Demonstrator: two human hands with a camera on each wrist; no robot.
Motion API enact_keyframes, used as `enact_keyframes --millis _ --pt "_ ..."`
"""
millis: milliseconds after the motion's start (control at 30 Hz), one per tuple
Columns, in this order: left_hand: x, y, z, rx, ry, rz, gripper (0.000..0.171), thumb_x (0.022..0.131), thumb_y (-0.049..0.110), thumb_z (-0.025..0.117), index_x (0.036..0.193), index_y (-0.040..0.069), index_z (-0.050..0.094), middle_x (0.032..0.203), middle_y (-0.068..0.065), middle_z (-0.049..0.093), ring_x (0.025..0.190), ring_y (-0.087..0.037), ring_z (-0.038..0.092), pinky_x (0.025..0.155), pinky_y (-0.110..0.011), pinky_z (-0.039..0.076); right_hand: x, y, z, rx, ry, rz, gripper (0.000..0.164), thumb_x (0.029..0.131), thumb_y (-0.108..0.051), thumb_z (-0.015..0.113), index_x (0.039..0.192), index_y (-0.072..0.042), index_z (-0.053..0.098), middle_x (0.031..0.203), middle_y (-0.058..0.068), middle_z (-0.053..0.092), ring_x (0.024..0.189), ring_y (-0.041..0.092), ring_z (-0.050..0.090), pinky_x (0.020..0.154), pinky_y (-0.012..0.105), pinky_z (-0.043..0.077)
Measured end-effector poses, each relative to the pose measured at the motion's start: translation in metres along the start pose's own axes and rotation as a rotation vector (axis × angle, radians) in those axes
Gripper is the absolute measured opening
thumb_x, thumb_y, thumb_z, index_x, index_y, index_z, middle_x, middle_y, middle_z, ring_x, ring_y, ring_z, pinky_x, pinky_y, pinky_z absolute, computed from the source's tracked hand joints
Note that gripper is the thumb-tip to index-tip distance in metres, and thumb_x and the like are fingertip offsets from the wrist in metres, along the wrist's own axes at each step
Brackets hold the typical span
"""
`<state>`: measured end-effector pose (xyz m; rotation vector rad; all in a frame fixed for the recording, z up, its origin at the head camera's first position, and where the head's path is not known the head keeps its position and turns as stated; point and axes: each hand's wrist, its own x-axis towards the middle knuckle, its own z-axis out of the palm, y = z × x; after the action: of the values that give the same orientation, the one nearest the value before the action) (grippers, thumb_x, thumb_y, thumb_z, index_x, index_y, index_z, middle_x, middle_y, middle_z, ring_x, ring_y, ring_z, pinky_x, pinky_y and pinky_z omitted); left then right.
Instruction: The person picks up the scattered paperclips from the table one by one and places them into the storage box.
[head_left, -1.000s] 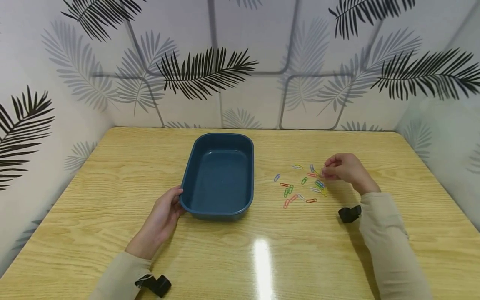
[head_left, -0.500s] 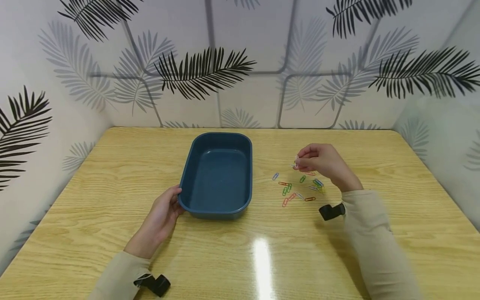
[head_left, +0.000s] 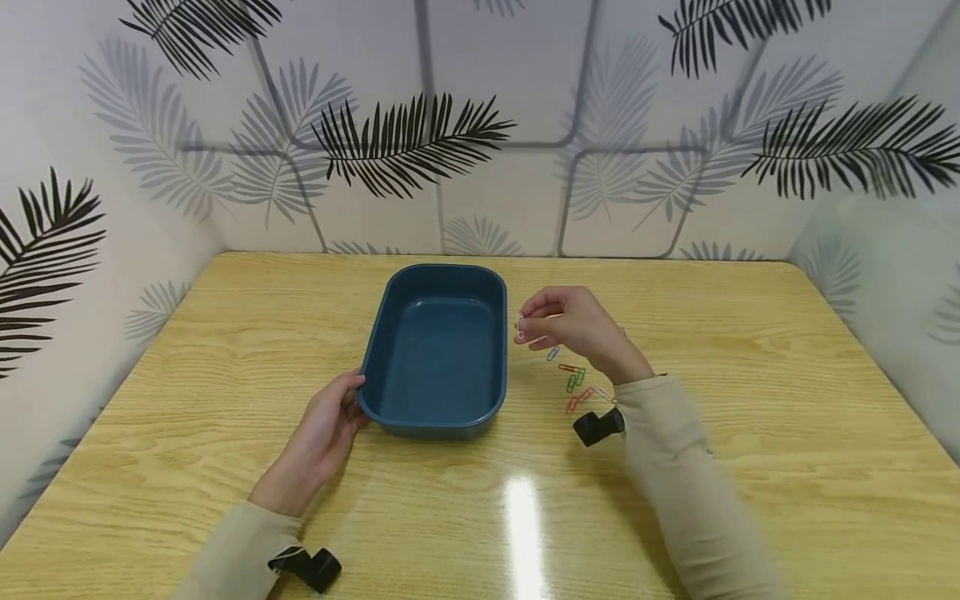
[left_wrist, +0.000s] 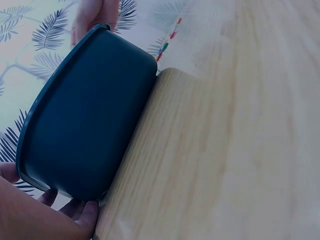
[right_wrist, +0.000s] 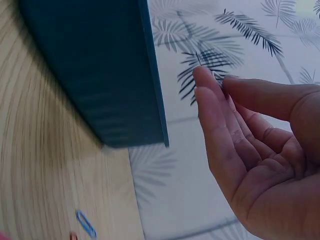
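A dark blue rectangular plastic basin [head_left: 438, 358] stands upright on the wooden table. My left hand [head_left: 330, 425] grips its near left side, thumb at the rim. In the left wrist view the curled fingers [left_wrist: 87, 215] press against its outer wall. Just off the basin's right rim, my right hand [head_left: 573, 325] pinches a small pale paper clip [head_left: 520, 327] between thumb and fingertips. The clip's exact colour is hard to tell. Below the right hand lie loose paper clips, among them a blue one [head_left: 553, 353], a green one [head_left: 572, 382] and a pink one [head_left: 572, 405].
My right forearm and sleeve [head_left: 675, 458] cover part of the scattered clips. The wooden table [head_left: 225, 333] reaches back to a wall [head_left: 495, 200] patterned with leaves. Black wrist cameras hang by both cuffs, the right one [head_left: 597, 427] close to the clips.
My right hand has come left from the far side of the clips to the basin's right rim, carrying the pinched clip. My left hand and the basin have stayed put.
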<state>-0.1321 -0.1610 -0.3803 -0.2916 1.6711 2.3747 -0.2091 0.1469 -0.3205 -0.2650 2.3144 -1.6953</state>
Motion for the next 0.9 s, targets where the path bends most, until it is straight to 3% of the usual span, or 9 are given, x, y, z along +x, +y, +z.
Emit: enact_keyframes --millis 200,533,900 --pt "0.002 -0.002 0.001 0.002 -0.006 0.006 0.025 0.102 0.011 0.04 0.12 -0.001 0.052 0.089 0.004 0.066 0.083 -0.011 0.057 0.077 -0.023 0.046 0.007 -0.003 0.018 0.067 -0.041 -0.022 0.019 0.089 0.0 0.066 0.105 0.007 0.06 0.093 0.017 0.064 0.084 0.026 0.07 0.079 0.051 0.054" --pt "0.002 -0.004 -0.002 -0.016 0.003 0.014 0.021 0.101 0.011 0.04 0.109 0.004 0.059 0.088 0.003 0.065 0.082 -0.012 0.057 0.076 -0.023 0.045 0.019 -0.01 0.047 -0.012 -0.095 -0.048 0.017 0.09 -0.007 0.069 0.103 0.002 0.065 0.091 0.012 0.07 0.083 0.021 0.069 0.076 0.035 0.056" --pt "0.002 -0.003 -0.002 -0.013 0.0 0.005 0.021 0.101 0.011 0.039 0.106 0.006 0.059 0.087 0.004 0.065 0.081 -0.011 0.056 0.076 -0.023 0.044 0.021 -0.005 0.052 -0.004 -0.114 -0.043 0.016 0.09 -0.006 0.068 0.103 0.004 0.066 0.089 0.012 0.07 0.08 0.022 0.069 0.074 0.034 0.056"
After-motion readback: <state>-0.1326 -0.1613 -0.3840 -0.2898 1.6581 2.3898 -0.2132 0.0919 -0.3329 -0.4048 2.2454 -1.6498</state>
